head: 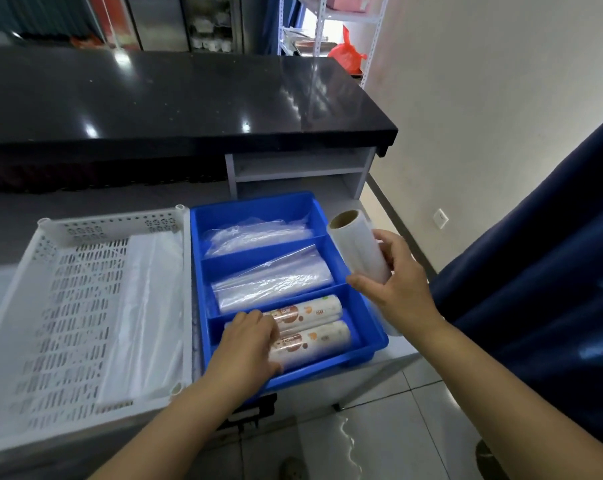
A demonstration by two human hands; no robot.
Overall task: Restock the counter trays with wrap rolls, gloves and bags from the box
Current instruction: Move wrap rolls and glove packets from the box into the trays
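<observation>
A blue tray with three compartments sits on the low counter. Clear plastic bags fill its far compartment, and a clear bundle lies in the middle one. Two printed wrap rolls lie side by side in the near compartment. My left hand rests on their left ends, fingers curled over them. My right hand holds a clear wrap roll with a cardboard core, tilted just past the tray's right rim.
A white perforated tray stands left of the blue one, with a folded clear plastic sheet along its right side. Behind rises a black countertop. A dark blue curtain hangs at right; tiled floor lies below.
</observation>
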